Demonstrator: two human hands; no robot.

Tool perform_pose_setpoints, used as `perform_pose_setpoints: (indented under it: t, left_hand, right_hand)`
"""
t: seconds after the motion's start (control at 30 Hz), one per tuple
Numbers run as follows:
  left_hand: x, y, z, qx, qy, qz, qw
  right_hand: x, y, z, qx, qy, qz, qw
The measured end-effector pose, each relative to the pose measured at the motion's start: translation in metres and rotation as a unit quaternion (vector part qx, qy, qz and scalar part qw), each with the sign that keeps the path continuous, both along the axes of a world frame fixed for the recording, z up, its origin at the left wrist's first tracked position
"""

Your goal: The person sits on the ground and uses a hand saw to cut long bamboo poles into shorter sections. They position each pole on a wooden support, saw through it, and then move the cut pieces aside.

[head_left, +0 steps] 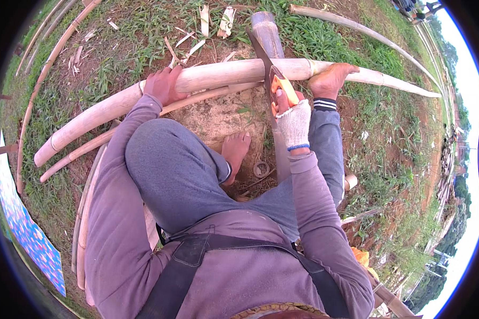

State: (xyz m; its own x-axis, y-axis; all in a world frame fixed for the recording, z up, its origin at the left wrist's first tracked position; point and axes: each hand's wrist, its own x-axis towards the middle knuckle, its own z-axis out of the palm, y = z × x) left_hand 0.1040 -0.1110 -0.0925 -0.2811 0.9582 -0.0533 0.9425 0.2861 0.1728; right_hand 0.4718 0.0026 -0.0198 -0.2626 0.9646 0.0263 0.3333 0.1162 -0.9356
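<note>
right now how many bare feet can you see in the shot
2. One bare foot is planted on the dirt between the knees; the other foot presses on the thick bamboo pole, just right of the saw held by the gloved right hand.

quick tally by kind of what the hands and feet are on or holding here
thick bamboo pole, gripped by the bare left hand and pinned by a bare foot: 1
hand saw with orange handle, in the gloved right hand: 1
thin bamboo pole alongside: 1
total: 3
</note>
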Motion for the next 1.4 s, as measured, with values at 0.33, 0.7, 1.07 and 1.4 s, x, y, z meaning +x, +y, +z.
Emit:
perform_pose_setpoints:
  t: [0.33,0.7,1.07,1.4]
  left_hand:
    - [-0.001,-0.002,-0.018,0.046,-0.004,-0.013,0.999]
    - [-0.004,-0.002,-0.016,0.029,0.029,-0.010,0.999]
    - [0.003,0.009,-0.018,0.051,0.017,-0.028,0.998]
    - [-0.002,-0.001,-0.027,0.042,0.026,-0.015,0.999]
  right_hand:
    - [0.122,-0.129,0.027,-0.041,-0.059,-0.027,0.997]
    - [0.048,-0.055,0.012,0.014,-0.057,-0.019,0.998]
    - [-0.020,0.037,-0.025,0.168,-0.114,-0.027,0.979]
    - [0.159,-0.160,0.006,-0.028,-0.064,-0.001,0.998]
